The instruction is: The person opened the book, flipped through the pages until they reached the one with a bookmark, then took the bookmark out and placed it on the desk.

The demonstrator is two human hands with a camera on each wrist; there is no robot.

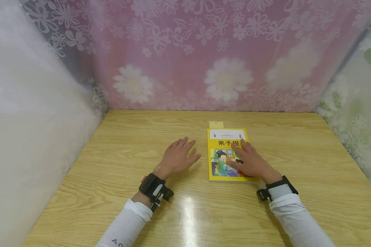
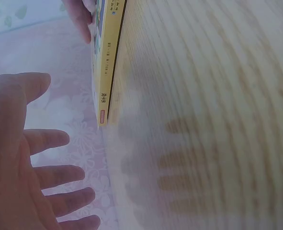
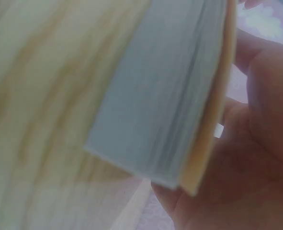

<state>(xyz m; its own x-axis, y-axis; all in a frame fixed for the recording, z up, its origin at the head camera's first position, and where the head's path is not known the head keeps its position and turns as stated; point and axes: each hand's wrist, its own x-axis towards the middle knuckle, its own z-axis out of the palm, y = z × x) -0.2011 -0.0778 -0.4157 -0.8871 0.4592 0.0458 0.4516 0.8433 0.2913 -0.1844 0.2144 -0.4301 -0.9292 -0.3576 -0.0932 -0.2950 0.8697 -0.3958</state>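
A yellow picture book (image 1: 221, 157) lies flat on the wooden table, its cover showing dark Chinese characters and a drawn figure. From its top edge sticks out a pale yellow tab (image 1: 216, 124). My right hand (image 1: 251, 161) is over the book's right side, fingers spread across the cover and hiding part of the picture. In the right wrist view the page edges (image 3: 155, 96) stand in front of that palm. To the left of the book, my left hand (image 1: 177, 157) hovers over the table, fingers extended and holding nothing. The left wrist view shows the book's spine (image 2: 105, 72) beyond the thumb.
The wood-grained table (image 1: 136, 137) stretches to a pink floral curtain (image 1: 173, 68) at the back. A whitish sheet (image 1: 34, 103) hangs along the left side, and a pale flowered one (image 1: 361, 113) along the right. Both wrists wear black straps with small cameras.
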